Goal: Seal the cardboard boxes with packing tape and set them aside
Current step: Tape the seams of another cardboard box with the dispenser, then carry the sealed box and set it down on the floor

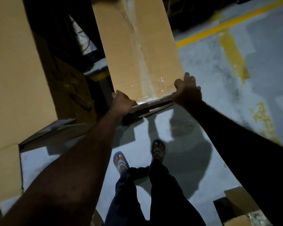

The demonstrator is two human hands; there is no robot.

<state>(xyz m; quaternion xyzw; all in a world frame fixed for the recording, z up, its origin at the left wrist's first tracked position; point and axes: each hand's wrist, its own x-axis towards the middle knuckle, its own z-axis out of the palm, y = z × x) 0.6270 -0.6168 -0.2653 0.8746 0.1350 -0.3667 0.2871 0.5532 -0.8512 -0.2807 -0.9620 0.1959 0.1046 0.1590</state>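
The person is holding a long cardboard box (134, 46) out in front with both arms stretched; it is hanging in the air above the grey floor (211, 95), its near end toward the camera and its far end running off the top of the view. A strip of clear packing tape (143, 69) is running along the middle seam of the upper face and wrinkling over the near edge; beneath that edge, flap ends are gaping a little. The left hand (122, 101) is gripping the near left corner, fingers curled round the edge; the right hand (187, 91) is clasping the near right corner, fingers wrapped over the side. A tall stack of boxes (15, 62) is standing just to the left; yellow lines (232, 51) are crossing the floor to the right; the person's sandalled feet (121, 162) are showing below the box; another carton (237, 199) is lying at the lower right, partly hidden by the right arm.
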